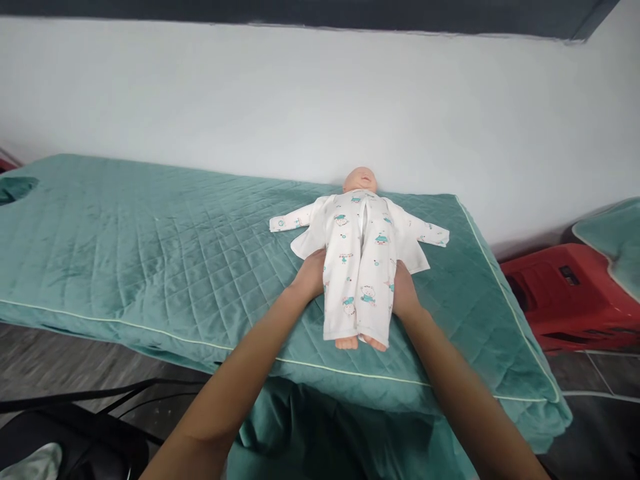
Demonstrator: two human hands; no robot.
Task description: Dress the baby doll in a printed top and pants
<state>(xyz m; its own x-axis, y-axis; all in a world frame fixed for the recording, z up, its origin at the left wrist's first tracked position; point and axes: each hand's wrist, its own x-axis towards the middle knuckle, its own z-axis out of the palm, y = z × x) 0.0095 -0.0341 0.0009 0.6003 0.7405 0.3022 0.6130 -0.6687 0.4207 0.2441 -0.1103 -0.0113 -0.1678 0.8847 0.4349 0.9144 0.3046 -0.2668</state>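
Note:
A baby doll [360,179] lies on its back on the green quilted bed, head toward the wall. It wears a white printed top [411,230] with the sleeves spread out and white printed trousers [345,280]; its feet show below the cuffs. My left hand [313,272] is at the left side of the trousers, its fingers hidden behind the cloth. On the right side, my right hand [404,290] touches the trousers near the doll's thigh, with its fingers mostly out of sight.
The green bed cover [150,247] stretches far to the left, with a hole at its far left end. A red plastic stool [575,293] stands right of the bed. A white wall [300,100] rises behind. Black cables and a dark object are at the lower left.

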